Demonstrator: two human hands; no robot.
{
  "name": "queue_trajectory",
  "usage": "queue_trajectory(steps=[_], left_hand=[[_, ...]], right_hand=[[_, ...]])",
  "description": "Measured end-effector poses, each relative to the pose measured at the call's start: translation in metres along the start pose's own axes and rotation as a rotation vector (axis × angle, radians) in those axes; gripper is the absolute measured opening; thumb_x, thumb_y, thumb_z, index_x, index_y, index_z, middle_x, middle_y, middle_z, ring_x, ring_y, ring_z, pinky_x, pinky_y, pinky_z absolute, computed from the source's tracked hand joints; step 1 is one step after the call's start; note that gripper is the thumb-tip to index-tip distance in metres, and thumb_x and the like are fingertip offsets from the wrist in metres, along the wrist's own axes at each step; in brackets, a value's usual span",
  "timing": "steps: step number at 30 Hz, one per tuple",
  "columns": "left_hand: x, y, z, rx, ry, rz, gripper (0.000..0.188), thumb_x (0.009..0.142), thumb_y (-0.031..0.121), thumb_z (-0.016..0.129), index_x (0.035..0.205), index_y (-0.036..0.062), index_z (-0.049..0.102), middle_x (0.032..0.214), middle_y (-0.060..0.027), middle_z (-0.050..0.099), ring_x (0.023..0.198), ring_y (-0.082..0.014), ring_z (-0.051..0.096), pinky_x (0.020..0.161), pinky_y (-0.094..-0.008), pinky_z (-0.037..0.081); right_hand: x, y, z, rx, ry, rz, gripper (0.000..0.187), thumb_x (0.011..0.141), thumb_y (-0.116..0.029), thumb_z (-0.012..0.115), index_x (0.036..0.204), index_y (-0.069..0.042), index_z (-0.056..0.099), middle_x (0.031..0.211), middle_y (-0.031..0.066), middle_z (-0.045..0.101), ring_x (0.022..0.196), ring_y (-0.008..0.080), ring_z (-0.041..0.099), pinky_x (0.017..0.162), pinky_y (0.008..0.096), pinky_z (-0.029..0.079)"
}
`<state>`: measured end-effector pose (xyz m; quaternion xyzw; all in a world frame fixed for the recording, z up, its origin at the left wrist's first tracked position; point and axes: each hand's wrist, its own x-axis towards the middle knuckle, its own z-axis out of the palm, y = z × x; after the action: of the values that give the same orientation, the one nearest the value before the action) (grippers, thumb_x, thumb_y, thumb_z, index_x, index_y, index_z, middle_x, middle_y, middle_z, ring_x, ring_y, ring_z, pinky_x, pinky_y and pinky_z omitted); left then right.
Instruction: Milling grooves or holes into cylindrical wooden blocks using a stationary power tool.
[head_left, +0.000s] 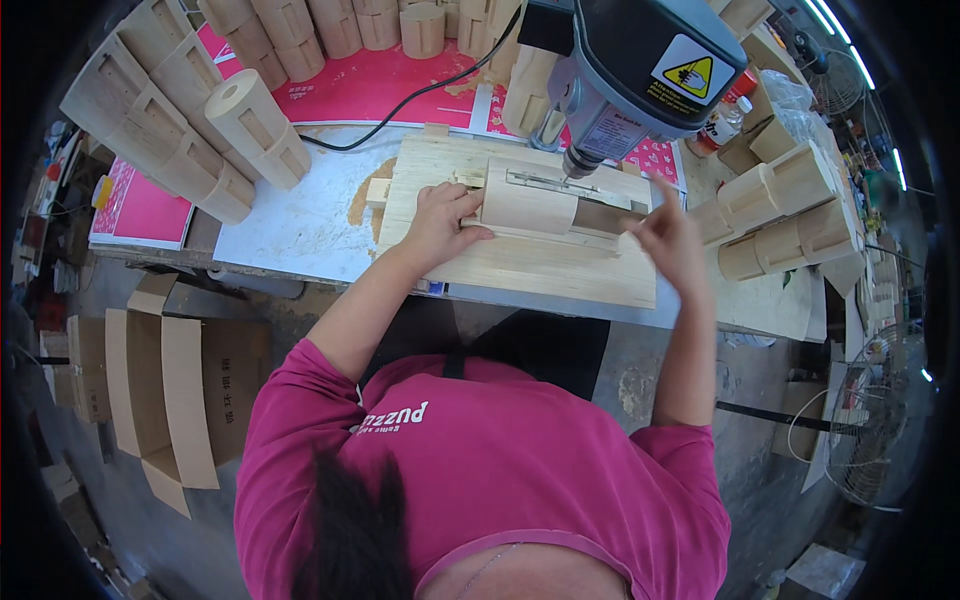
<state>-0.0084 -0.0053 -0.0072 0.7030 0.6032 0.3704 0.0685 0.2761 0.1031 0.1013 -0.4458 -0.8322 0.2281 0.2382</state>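
A pale wooden cylinder (528, 210) with a long slot along its top lies sideways on a wooden board (560, 275), under the drill press. My left hand (445, 225) grips its left end, fingers over the top and thumb at the near side. Above the slot hangs the chuck of the drill press (582, 162); whether the bit touches the wood I cannot tell. My right hand (672, 240) is raised beside the right end, near a flat brownish strip (605, 218). Motion blurs its fingers, and a small pale bit shows by the fingertips.
Stacked wooden cylinders (165, 125) crowd the back left, with more (785, 215) at the right. A black cable (400, 105) crosses the bench behind the board. An open cardboard box (190, 390) stands on the floor at left, a fan (870, 420) at right.
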Motion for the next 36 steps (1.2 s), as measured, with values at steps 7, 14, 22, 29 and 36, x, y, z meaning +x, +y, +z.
queue_trajectory(steps=[7,14,22,29,36], left_hand=[[0.005,0.000,-0.001,0.018,-0.025,0.063,0.049,0.063,0.028,0.074,0.106,0.0104,0.059,0.075,-0.0033,0.050,0.078,-0.0226,0.051,0.073,-0.0358,0.032],[0.002,-0.002,-0.003,0.056,-0.020,0.067,0.046,0.063,0.029,0.073,0.102,0.0091,0.059,0.074,-0.0037,0.051,0.076,-0.0225,0.052,0.072,-0.0358,0.033],[0.000,-0.003,-0.004,0.063,-0.024,0.066,0.045,0.064,0.027,0.073,0.101,0.0079,0.058,0.074,-0.0031,0.051,0.076,-0.0209,0.053,0.072,-0.0352,0.033],[0.002,-0.003,-0.003,0.042,-0.030,0.070,0.046,0.064,0.027,0.073,0.103,0.0078,0.058,0.075,-0.0025,0.051,0.076,-0.0203,0.052,0.072,-0.0349,0.033],[0.004,0.000,-0.003,0.042,-0.052,0.048,0.046,0.065,0.028,0.073,0.103,0.0078,0.058,0.075,-0.0025,0.052,0.079,-0.0200,0.052,0.072,-0.0349,0.033]], right_hand=[[0.070,-0.078,-0.101,0.238,0.442,-0.355,0.029,0.081,-0.016,0.064,0.108,-0.006,0.057,0.057,0.0015,0.050,0.052,0.0099,0.047,0.049,0.0255,0.037],[0.116,-0.102,-0.087,0.165,0.397,-0.229,0.037,0.089,-0.033,0.048,0.081,0.001,0.061,0.058,0.0057,0.054,0.061,0.0155,0.052,0.058,0.0301,0.043],[0.069,-0.092,-0.078,-0.224,0.549,-0.345,0.017,0.086,-0.017,0.056,0.086,-0.001,0.059,0.061,0.0076,0.050,0.056,0.0132,0.046,0.052,0.0251,0.036],[-0.008,-0.079,-0.018,0.037,0.600,-0.362,0.011,0.083,-0.008,0.055,0.079,0.001,0.060,0.058,0.0131,0.050,0.049,0.0243,0.048,0.049,0.0311,0.038],[-0.005,-0.018,0.055,0.270,0.655,-0.475,0.011,0.082,0.001,0.052,0.090,0.004,0.060,0.068,0.0113,0.054,0.059,0.0197,0.051,0.053,0.0277,0.039]])
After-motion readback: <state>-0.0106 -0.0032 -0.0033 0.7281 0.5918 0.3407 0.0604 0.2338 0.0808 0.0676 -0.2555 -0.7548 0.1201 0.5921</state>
